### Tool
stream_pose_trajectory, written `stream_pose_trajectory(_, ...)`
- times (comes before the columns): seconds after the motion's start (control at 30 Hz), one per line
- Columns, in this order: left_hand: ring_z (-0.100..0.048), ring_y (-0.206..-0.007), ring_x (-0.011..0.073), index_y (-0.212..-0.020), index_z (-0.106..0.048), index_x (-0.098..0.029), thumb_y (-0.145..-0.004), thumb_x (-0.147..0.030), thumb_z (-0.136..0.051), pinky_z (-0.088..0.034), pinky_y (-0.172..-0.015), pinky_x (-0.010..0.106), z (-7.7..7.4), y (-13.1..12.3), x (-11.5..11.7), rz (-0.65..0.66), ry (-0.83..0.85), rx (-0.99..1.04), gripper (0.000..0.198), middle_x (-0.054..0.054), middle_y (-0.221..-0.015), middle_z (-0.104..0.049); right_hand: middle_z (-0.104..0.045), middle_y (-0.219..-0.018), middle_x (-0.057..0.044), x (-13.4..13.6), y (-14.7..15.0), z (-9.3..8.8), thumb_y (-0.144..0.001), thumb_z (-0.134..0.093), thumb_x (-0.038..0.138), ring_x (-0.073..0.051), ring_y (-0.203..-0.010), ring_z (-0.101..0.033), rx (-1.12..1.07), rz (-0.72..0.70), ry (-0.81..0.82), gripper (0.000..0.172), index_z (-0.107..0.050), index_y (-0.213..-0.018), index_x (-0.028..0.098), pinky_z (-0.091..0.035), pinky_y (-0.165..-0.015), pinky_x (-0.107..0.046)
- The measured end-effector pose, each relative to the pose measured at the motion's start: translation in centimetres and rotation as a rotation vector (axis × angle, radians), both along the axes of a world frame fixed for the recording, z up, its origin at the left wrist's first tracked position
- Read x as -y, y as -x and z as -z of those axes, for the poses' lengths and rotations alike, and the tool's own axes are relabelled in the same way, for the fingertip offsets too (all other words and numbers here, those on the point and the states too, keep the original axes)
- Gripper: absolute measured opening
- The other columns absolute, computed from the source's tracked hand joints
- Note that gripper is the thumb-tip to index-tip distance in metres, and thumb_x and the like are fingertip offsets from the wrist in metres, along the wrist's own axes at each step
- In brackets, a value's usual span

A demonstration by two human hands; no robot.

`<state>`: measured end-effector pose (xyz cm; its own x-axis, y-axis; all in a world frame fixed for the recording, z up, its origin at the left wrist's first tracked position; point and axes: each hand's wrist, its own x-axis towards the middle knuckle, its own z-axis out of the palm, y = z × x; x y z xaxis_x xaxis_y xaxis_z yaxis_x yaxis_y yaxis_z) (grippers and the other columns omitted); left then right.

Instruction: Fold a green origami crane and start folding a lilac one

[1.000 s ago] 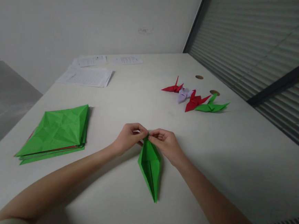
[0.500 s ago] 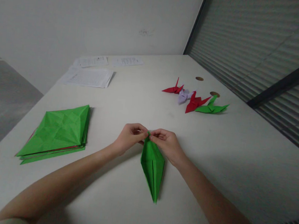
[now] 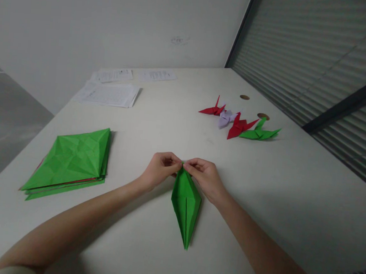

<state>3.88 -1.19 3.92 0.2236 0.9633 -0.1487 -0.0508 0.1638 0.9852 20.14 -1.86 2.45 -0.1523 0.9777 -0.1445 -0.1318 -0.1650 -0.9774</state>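
Observation:
A green folded origami paper (image 3: 186, 205), long and diamond-shaped, lies over the white table with its narrow slit end pointing toward me. My left hand (image 3: 163, 168) pinches its far tip between thumb and forefinger. Right beside it, my right hand (image 3: 203, 175) pinches the same tip from the other side. The fingertips almost meet there and cover the very point of the paper. Along the left side, the folded edge stands slightly raised.
To the left lies a stack of creased green paper sheets (image 3: 73, 158), with some red edges showing. At the back right sit red cranes (image 3: 241, 128), a lilac crane (image 3: 225, 118) and a green crane (image 3: 259, 132). Printed papers (image 3: 110, 94) lie at the back left.
The near end of the green folded paper has swung slightly to the left, and its inner face shows more openly. Both hands keep their pinch at the far tip.

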Motion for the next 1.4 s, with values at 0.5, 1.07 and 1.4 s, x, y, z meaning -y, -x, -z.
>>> stream_pose_trajectory(0.5,-0.065,-0.068,0.0151,-0.076,-0.07,-0.011,-0.068,-0.039,-0.077,-0.056,-0.067,0.031,-0.46,0.07,0.11,0.022,0.053,0.102,0.03,0.005,-0.072,-0.069,-0.069,-0.069,-0.003,-0.52,-0.39,0.48,-0.067,-0.076,0.04,-0.017,-0.065,-0.062,0.12,0.028,-0.138,0.022,-0.07,-0.072,0.02,-0.05,-0.064,-0.031)
stream_pose_trajectory(1.07,-0.065,-0.069,0.0135,-0.087,-0.073,-0.011,-0.062,-0.026,-0.082,-0.053,-0.068,0.026,0.27,-0.13,0.33,0.046,0.04,0.111,0.029,0.006,-0.077,-0.073,-0.066,-0.068,-0.003,-0.82,-0.58,0.64,-0.068,-0.075,0.038,-0.017,-0.064,-0.059,0.162,0.099,-0.237,0.019,-0.067,-0.071,0.02,-0.048,-0.062,-0.03)
stream_pose_trajectory(1.4,-0.065,-0.07,0.014,-0.083,-0.074,-0.012,-0.07,-0.044,-0.078,-0.049,-0.065,0.024,0.38,-0.31,0.51,0.077,0.228,0.242,0.036,0.008,-0.08,-0.072,-0.065,-0.072,-0.002,-0.76,-0.51,0.4,-0.069,-0.075,0.04,-0.015,-0.068,-0.058,0.091,0.161,-0.211,0.022,-0.066,-0.073,0.02,-0.048,-0.066,-0.029)
